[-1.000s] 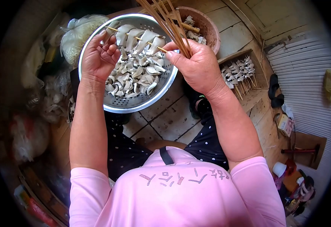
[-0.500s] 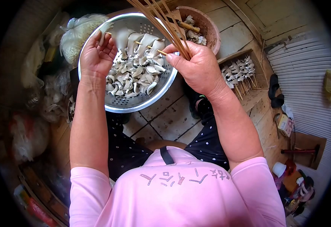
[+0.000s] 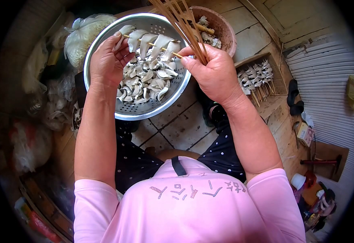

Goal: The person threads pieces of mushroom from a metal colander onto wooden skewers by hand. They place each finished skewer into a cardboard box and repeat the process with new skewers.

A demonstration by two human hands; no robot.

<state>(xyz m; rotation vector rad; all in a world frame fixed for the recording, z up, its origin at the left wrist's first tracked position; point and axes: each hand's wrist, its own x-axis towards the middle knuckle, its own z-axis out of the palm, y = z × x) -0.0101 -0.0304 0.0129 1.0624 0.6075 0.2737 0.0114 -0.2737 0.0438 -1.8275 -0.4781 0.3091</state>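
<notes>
A bag lies just left of your left hand, whose fingertips pinch one end of a mushroom-loaded skewer above the colander. Your right hand pinches the other end while clutching spare sticks. A tray of finished ones sits to its right.

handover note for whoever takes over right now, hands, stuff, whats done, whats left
Left hand: grip shut on the end mushroom piece of the skewer.
Right hand: pinches that skewer's other end and holds the bundle of bare sticks.
Done: about five pieces threaded; finished skewers lie in the wooden tray.
To do: many loose pieces in the colander.
</notes>
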